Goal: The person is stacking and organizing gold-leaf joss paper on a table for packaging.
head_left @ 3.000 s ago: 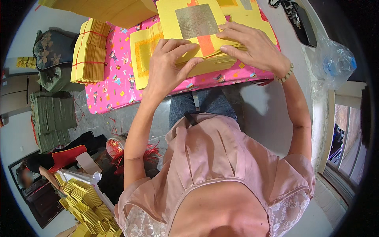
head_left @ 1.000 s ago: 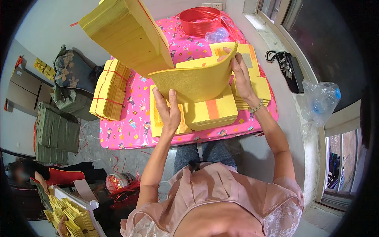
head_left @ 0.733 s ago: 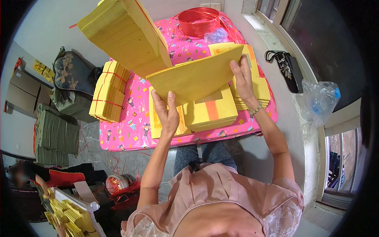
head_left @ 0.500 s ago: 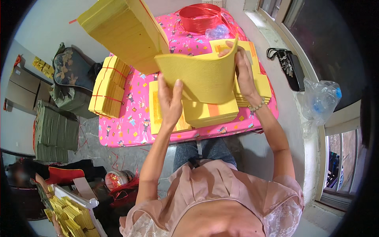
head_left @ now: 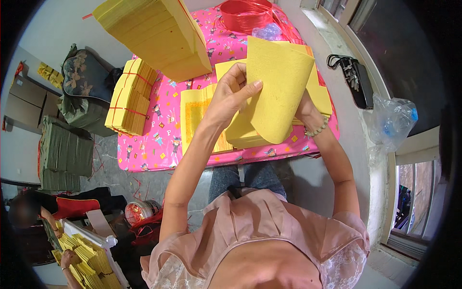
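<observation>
Between my hands a yellow paper sheet (head_left: 276, 91) is raised and curled over, its rough face toward me. My left hand (head_left: 231, 96) pinches its left edge, thumb in front. Behind the right side of the sheet is my right hand (head_left: 304, 107), with a bead bracelet at the wrist; its fingers are hidden by the paper. Under the sheet lies a stack of yellow paper (head_left: 243, 137). Left of that, nearer my left forearm, lies yellow paper with an orange patch (head_left: 195, 115).
A tall yellow paper block (head_left: 159, 43) stands far left on the pink tablecloth (head_left: 163, 120), beside red-tied bundles (head_left: 130, 98). A coil of red strapping (head_left: 246, 17) lies at the back. At lower left, another person's hand (head_left: 68, 258) touches yellow bundles in a white box.
The yellow sheet went from spread wide between both hands to curled and upright. My left hand moved up and right to its edge; my right hand dropped behind it.
</observation>
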Motion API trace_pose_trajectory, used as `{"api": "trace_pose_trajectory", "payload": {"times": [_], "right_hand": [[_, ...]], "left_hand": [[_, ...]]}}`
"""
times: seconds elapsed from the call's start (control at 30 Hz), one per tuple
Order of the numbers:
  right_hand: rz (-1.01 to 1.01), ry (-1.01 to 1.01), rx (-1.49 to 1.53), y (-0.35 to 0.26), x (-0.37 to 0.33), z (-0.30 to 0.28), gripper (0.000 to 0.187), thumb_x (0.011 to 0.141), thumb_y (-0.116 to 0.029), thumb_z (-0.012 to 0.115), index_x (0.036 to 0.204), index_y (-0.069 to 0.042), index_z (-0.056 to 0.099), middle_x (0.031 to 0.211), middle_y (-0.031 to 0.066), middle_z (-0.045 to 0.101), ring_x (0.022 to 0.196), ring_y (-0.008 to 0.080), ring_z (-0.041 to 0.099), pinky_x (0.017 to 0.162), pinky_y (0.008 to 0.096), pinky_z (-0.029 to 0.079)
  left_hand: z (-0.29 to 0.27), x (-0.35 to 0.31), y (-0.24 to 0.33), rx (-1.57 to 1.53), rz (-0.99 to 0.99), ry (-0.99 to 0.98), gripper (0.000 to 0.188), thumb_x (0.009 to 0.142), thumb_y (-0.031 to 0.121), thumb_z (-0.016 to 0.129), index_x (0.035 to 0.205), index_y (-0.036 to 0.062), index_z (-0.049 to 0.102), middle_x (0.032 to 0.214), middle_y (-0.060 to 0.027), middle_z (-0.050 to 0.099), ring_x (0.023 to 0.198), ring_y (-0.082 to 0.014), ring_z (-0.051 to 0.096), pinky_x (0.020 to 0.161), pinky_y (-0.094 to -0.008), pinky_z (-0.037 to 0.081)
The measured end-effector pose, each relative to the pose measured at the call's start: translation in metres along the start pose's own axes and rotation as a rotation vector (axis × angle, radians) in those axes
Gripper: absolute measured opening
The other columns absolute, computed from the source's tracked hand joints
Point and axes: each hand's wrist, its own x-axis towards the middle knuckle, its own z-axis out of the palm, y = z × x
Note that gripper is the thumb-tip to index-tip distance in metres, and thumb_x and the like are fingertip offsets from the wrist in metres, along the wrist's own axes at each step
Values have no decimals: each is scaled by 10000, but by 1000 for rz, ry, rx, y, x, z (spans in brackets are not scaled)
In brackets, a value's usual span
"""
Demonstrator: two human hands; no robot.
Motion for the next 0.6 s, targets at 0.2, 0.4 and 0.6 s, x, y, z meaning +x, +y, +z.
{"api": "trace_pose_trajectory", "payload": {"times": [0.2,0.4,0.6], "right_hand": [[17,233,51,-20,-21,-11,677,1028,-533,468,1439,4,454,1376,113,578,1260,181,563,1045,354,453],[-56,172,-167,-28,-26,-8,586,878,-137,772,1361,21,480,1255,108,626,1131,162,615,981,321,498],[-8,164,-161,-25,-32,-16,588,892,-121,749,1383,24,458,1278,108,618,1154,163,606,1002,322,491]], "left_hand": [[8,6,0,22,66,168,329,892,119,764,1127,31,552,1076,-67,649,989,-133,622,894,-293,510],[15,3,4,104,54,128,467,889,78,758,1231,39,442,1072,-99,635,961,-146,634,865,-281,527],[17,-2,-2,90,76,95,533,941,56,679,1383,19,383,1145,-123,622,1034,-156,625,923,-298,509]]}}
